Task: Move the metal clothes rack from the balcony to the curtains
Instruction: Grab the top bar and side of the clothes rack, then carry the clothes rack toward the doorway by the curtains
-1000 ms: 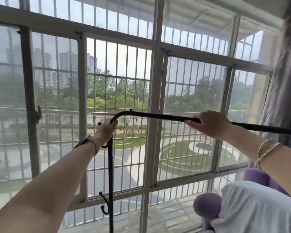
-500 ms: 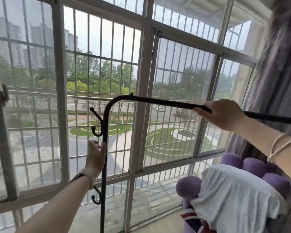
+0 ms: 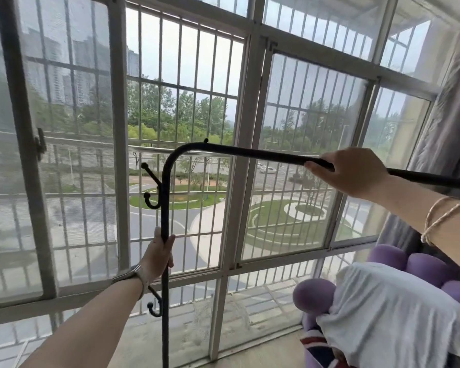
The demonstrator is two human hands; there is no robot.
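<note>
Sliding down the upright post of the metal clothes rack (image 3: 165, 208), the left hand (image 3: 158, 254) had left the bend near the top and closed its fingers around the post between the two side hooks. The right hand (image 3: 356, 172) stayed curled over the top bar. The rack stood before the barred window (image 3: 246, 128), with the grey curtain (image 3: 446, 123) now nearer at right. That lower grip probably readied a carry toward the curtain.

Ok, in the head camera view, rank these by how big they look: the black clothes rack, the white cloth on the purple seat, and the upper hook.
1. black clothes rack, spans most of the frame
2. white cloth
3. upper hook
</note>
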